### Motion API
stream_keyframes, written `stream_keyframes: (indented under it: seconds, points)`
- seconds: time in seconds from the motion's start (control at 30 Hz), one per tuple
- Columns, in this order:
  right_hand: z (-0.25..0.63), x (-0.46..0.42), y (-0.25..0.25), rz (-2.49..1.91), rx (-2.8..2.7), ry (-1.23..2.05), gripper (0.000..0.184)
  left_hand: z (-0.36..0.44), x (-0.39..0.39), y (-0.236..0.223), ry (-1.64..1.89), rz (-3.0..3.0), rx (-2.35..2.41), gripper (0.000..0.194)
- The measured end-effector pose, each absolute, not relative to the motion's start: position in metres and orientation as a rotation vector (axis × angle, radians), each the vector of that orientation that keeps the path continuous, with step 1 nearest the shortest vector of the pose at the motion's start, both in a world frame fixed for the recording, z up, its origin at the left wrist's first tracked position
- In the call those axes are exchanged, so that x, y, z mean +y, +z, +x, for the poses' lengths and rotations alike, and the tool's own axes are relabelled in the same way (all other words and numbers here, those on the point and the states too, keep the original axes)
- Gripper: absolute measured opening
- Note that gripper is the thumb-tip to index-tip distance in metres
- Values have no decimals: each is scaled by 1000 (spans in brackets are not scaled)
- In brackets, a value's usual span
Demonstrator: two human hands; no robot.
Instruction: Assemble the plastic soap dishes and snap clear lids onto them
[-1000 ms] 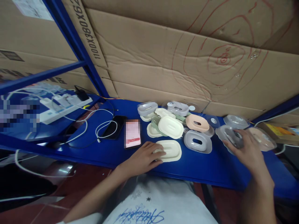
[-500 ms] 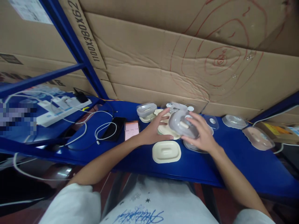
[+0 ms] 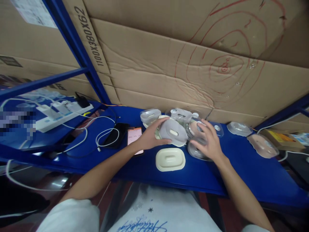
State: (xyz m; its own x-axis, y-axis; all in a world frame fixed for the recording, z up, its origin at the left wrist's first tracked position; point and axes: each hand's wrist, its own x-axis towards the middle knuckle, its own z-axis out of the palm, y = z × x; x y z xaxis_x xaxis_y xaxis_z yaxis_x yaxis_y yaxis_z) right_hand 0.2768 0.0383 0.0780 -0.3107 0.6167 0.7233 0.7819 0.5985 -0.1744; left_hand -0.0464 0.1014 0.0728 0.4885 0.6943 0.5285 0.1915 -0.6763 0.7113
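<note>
My left hand [image 3: 150,138] grips the left edge of a grey translucent soap-dish lid [image 3: 173,132], which lies on top of the pile of soap-dish parts [image 3: 180,114] at the back of the blue shelf [image 3: 241,170]. Just right of that lid, my right hand [image 3: 208,141] has its fingers spread over a clear grey dish piece [image 3: 196,128]; I see no grip on it. Another grey dish [image 3: 195,153] lies under that hand. A cream soap dish [image 3: 170,159] sits alone on the shelf, in front of both hands.
A lit phone [image 3: 134,136] and a black phone [image 3: 116,132] with a coiled white cable [image 3: 103,137] lie to the left. A power strip [image 3: 64,111] sits further left. Two clear lids [image 3: 238,129] [image 3: 263,145] lie to the right. Cardboard [image 3: 169,71] backs the shelf.
My right hand carried a grey lid from the far right to the pile and let go of it. My left hand left the cream dish and took the lid's left edge.
</note>
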Motion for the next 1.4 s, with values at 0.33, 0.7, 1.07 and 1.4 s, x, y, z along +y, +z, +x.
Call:
stream_keyframes:
  seconds: [0.33,0.7,1.07,1.4]
  points:
    - [285,86,79,-1198,-2343,14,69,-51,142,50,1488,1615,970,80]
    - [269,125,129,-1296,-2516,547,66,-51,138,51,1551,1581,999,78]
    - [257,111,157,-1150,-2354,448,68,-44,132,47,1494,1687,1001,76]
    - [208,105,146,-873,-2506,391,47,-42,125,42,1394,1851,800,76]
